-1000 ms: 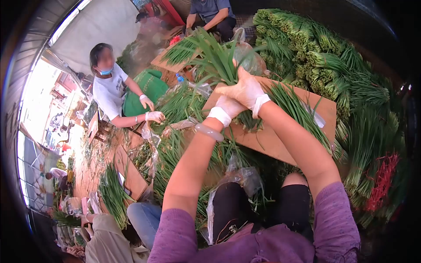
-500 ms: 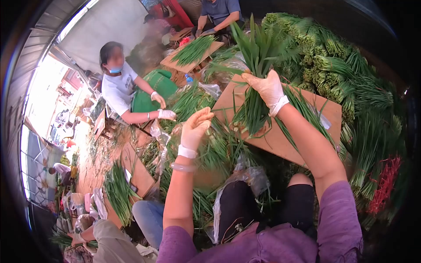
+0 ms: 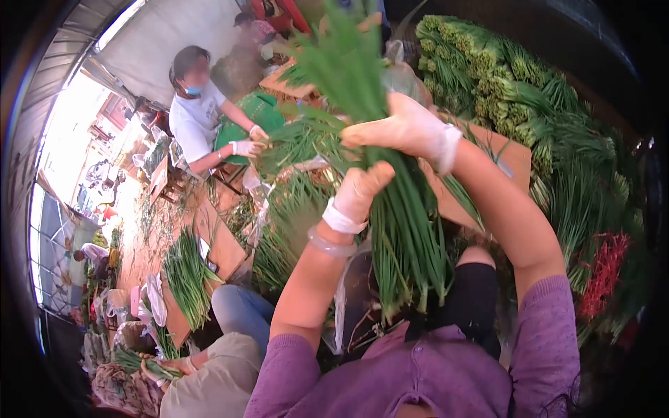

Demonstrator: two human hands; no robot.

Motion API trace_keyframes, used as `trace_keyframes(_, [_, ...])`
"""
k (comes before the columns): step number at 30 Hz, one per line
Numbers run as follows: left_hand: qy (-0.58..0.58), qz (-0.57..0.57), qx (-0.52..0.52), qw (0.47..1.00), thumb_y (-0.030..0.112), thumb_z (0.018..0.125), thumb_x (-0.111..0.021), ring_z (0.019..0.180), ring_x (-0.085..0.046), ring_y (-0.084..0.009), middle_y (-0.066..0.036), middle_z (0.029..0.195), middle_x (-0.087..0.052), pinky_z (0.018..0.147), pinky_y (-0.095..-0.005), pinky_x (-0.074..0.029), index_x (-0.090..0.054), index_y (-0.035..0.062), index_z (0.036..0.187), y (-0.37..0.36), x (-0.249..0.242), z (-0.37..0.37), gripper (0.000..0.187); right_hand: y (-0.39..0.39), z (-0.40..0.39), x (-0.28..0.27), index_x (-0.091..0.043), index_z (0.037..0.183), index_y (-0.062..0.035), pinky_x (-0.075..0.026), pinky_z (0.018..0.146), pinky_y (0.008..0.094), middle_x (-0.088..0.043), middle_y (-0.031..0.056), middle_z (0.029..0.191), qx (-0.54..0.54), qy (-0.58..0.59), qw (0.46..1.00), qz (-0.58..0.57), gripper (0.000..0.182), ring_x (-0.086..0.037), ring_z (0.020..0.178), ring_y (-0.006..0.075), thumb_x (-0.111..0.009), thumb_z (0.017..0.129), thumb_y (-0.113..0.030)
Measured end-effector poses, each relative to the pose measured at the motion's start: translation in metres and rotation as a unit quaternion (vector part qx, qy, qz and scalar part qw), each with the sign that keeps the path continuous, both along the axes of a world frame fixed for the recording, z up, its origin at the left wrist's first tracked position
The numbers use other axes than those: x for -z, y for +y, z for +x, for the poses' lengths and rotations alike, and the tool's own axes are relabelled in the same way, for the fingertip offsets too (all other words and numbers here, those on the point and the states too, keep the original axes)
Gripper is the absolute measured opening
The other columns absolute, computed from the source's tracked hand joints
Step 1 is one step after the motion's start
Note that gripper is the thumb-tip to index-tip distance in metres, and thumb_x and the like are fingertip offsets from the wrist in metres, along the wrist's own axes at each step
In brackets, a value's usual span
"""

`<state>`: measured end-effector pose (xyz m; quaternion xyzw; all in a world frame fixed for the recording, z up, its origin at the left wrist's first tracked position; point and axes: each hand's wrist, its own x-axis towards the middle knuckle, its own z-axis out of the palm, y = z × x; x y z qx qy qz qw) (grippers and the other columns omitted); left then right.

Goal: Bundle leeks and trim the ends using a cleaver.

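A thick bunch of long green chives (image 3: 411, 230) hangs upright in front of my body, its pale cut ends low over my lap and its leaf tips blurred above. My right hand (image 3: 408, 129), in a thin white glove, wraps round the upper part of the bunch. Just below it, my gloved left hand (image 3: 364, 191) is curled against the bunch's left side, and some of its fingers are hidden. Behind my right forearm lies a brown board (image 3: 502, 153) with a few loose chives on it.
Stacked chive bundles (image 3: 516, 90) fill the right side, with red ties (image 3: 606, 275) lower down. Loose greens (image 3: 293, 209) lie ahead in plastic. A masked person (image 3: 202, 118) sits at left front. Another bundle (image 3: 187, 279) rests on a board at left.
My right hand has brought the bunch off the board, leftward and closer to my body. My left hand, apart from it before, has moved right and now touches the bunch.
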<state>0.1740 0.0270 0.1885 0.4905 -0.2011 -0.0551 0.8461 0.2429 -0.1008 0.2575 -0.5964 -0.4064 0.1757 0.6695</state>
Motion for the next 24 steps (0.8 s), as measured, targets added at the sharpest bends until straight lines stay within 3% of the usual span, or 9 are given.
trace_keyframes(2, [0.113,-0.071,0.031,0.991,0.025,0.079,-0.07,0.087,-0.063,-0.0211,-0.008,0.097,-0.064,0.076,-0.0339,-0.052,-0.056,0.0009,0.109,-0.007,0.014,-0.01,0.04,0.008,-0.008,-0.002,-0.062,0.103,0.0009,-0.048,0.08,0.0385,-0.065,0.0195,0.094,0.258,-0.381,0.862,-0.213,0.053,-0.064,0.089,0.0299,-0.062,0.08,-0.046])
trace_keyframes(3, [0.126,-0.048,-0.005,0.991,0.025,0.075,-0.072,0.085,-0.063,-0.0232,-0.01,0.098,-0.063,0.076,-0.0356,-0.053,-0.055,0.0007,0.111,-0.009,0.017,-0.012,0.047,0.014,0.0,0.007,-0.062,0.103,0.0014,-0.047,0.081,0.0427,-0.063,0.0246,0.095,0.222,-0.338,0.888,-0.218,0.064,-0.06,0.095,0.0373,-0.054,0.078,-0.057])
trace_keyframes(6, [0.205,-0.055,-0.153,0.965,0.017,0.071,-0.068,0.07,-0.06,-0.0242,-0.008,0.078,-0.06,0.067,-0.0366,-0.053,-0.058,0.0033,0.099,-0.011,0.022,-0.045,0.033,0.011,-0.015,0.041,-0.061,0.111,-0.008,-0.049,0.066,0.0382,-0.064,0.0075,0.091,0.003,0.261,0.96,-0.106,0.061,-0.059,0.074,0.0196,-0.051,0.082,-0.062])
trace_keyframes(12, [0.104,-0.204,-0.315,0.921,0.018,0.077,-0.064,0.08,-0.056,-0.0178,0.001,0.078,-0.054,0.078,-0.0376,-0.049,-0.056,0.0101,0.097,0.075,0.102,-0.068,0.023,-0.024,-0.083,0.259,-0.047,0.131,-0.008,-0.043,0.097,0.0342,-0.052,0.0097,0.129,-0.226,0.372,0.898,-0.071,0.061,-0.055,0.111,0.0184,-0.032,0.095,-0.054])
trace_keyframes(14, [0.174,-0.228,-0.455,0.843,0.016,0.077,-0.063,0.087,-0.057,-0.0193,0.001,0.089,-0.056,0.082,-0.0381,-0.047,-0.056,0.0118,0.111,0.097,0.137,-0.087,0.035,-0.061,-0.129,0.296,-0.04,0.136,-0.0094,-0.045,0.094,0.0397,-0.052,0.0112,0.129,-0.176,0.565,0.796,-0.127,0.062,-0.056,0.109,0.0246,-0.032,0.094,-0.055])
trace_keyframes(16, [0.188,-0.244,-0.489,0.816,0.018,0.08,-0.062,0.085,-0.056,-0.0181,0.001,0.083,-0.055,0.08,-0.0372,-0.048,-0.056,0.0117,0.103,0.106,0.163,-0.105,0.024,-0.059,-0.167,0.345,-0.04,0.136,-0.0103,-0.051,0.086,0.0425,-0.055,0.0118,0.124,-0.226,0.623,0.747,0.053,0.062,-0.061,0.098,0.0285,-0.035,0.093,-0.055])
trace_keyframes(18, [0.202,-0.259,-0.521,0.788,0.02,0.083,-0.061,0.083,-0.055,-0.017,0.002,0.077,-0.053,0.078,-0.0362,-0.048,-0.055,0.0115,0.095,0.113,0.181,-0.118,0.016,-0.069,-0.182,0.343,-0.048,0.127,-0.0082,-0.042,0.041,0.021,-0.061,0.0149,0.105,-0.367,0.758,0.537,0.044,0.05,-0.06,0.061,0.0158,-0.044,0.094,-0.045])
trace_keyframes(20, [0.218,-0.258,-0.552,0.762,0.02,0.084,-0.06,0.082,-0.055,-0.0169,0.002,0.077,-0.053,0.077,-0.0362,-0.048,-0.054,0.0118,0.094,0.122,0.199,-0.131,0.014,-0.083,-0.196,0.362,-0.053,0.116,-0.0068,-0.028,0.035,0.0158,-0.058,0.0048,0.078,-0.342,0.638,0.69,0.02,0.036,-0.046,0.048,0.0055,-0.048,0.095,-0.035])
trace_keyframes(24, [0.199,-0.276,-0.544,0.767,0.022,0.084,-0.06,0.086,-0.057,-0.018,-0.001,0.088,-0.06,0.082,-0.0382,-0.05,-0.056,0.0107,0.101,0.164,0.244,-0.149,0.021,-0.152,-0.158,0.316,-0.055,0.091,-0.0066,-0.023,0.034,0.017,-0.041,-0.005,0.06,-0.138,0.584,0.773,0.206,0.017,-0.029,0.042,0.0026,-0.051,0.093,-0.023])
